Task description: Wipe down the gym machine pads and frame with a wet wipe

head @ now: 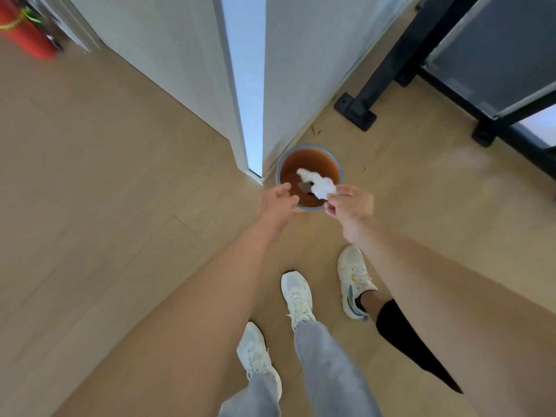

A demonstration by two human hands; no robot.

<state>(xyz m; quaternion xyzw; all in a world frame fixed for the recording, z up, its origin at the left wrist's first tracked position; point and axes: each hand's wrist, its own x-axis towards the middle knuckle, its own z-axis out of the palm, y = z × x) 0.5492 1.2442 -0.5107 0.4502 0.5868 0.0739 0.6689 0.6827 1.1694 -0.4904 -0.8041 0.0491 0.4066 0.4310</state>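
Wet wipe [319, 182], white and crumpled, is held above the open mouth of a small round bin [310, 147]. It is pinched at its near right end between the thumb and fingertips of the right hand [350, 206]. Its long axis is laid across the opening, from the pinch at the near right to a free end at the far left.

The bin is grey-rimmed and lined in brown. One small dark scrap [305, 186] is seen at its bottom; what the scrap is cannot be told. The left hand [278, 201] is held at the near left rim with its fingers loosely curved and slightly apart, and nothing is gripped in it.

The bin is set on a pale wood-look floor [105, 176], just beside the outer corner of a white wall [180, 55]. A black metal frame [388, 70] is footed on the floor at the far right, and a red cylinder [27, 34] is seen at the far left. White shoes [296, 296] are planted near the bin.
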